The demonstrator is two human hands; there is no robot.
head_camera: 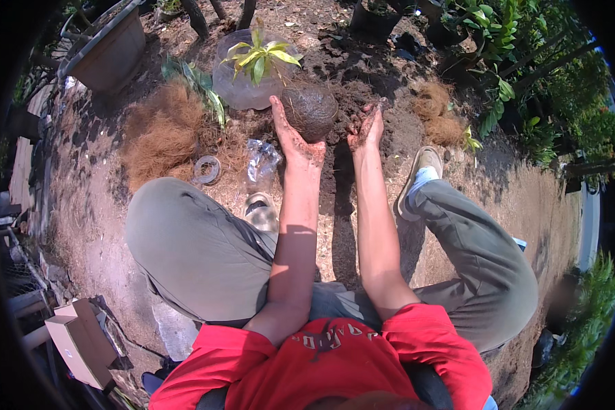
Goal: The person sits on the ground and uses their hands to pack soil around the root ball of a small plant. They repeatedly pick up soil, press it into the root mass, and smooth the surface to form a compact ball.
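Note:
A dark round ball of soil (310, 111), with coir fibres on its surface, rests in my left hand (298, 137). The palm is beneath it and the thumb runs up its left side. A small plant with yellow-green leaves (259, 57) projects beyond the ball's upper left. Its stem appears to lead to the ball, but the join is unclear. My right hand (368, 125) is apart from the ball, palm turned inward, fingers loosely curled and smeared with soil. Dark loose soil (397, 130) lies on the ground around it. Behind the leaves is a clear plastic basin (230, 92).
Brown coir fibre (159, 133) is heaped at left, with smaller clumps (435, 107) at right. A tape roll (206, 170) and crumpled clear plastic (261, 160) lie near my left knee. A large planter (107, 56), black pots (374, 23) and a cardboard box (79, 343) stand farther out.

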